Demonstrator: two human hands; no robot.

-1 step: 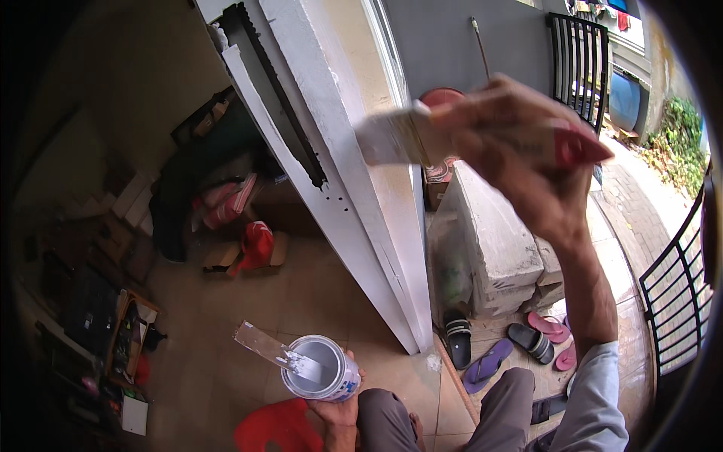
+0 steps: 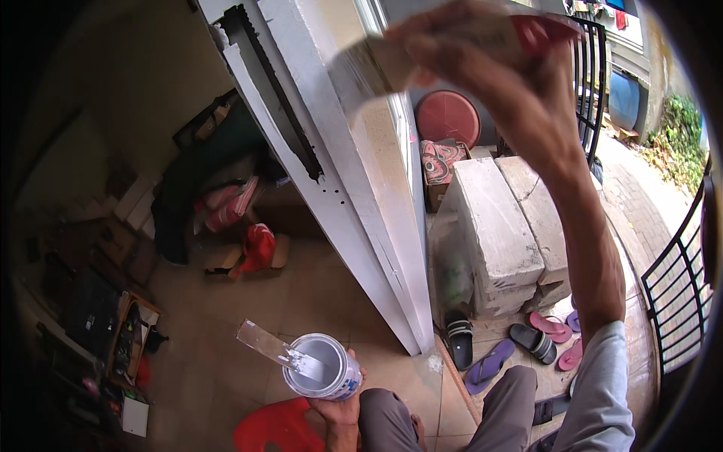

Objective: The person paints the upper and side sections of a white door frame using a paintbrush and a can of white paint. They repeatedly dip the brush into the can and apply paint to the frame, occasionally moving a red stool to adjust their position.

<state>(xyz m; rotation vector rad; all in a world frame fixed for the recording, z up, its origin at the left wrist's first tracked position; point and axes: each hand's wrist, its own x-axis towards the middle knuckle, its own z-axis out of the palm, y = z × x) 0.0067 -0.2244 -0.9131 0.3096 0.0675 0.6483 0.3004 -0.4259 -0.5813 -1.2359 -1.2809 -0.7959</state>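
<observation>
My right hand point(image 2: 482, 56) is raised high, closed around the handle of a wide paintbrush point(image 2: 399, 64). Motion blurs the brush, and its whitened bristles lie against or just before the edge of a white-painted door frame point(image 2: 324, 98). Low in the view, my left hand point(image 2: 343, 410) grips a paint can point(image 2: 348, 380) from below and the side. The can has no lid and contains pale paint. A flat wooden stick point(image 2: 263, 340) coated in white rests in it and juts over the rim to the left.
Concrete blocks point(image 2: 497, 226) are stacked right of the frame, with a round red lid-like object point(image 2: 448, 119) behind. Slippers point(image 2: 489, 365) lie on the tiles by my knees. A red plastic seat point(image 2: 279, 429) is beneath me. A black metal gate point(image 2: 681, 279) stands at far right.
My right hand and the paintbrush have moved up and slightly left along the door frame. The left hand and paint can stay nearly in place.
</observation>
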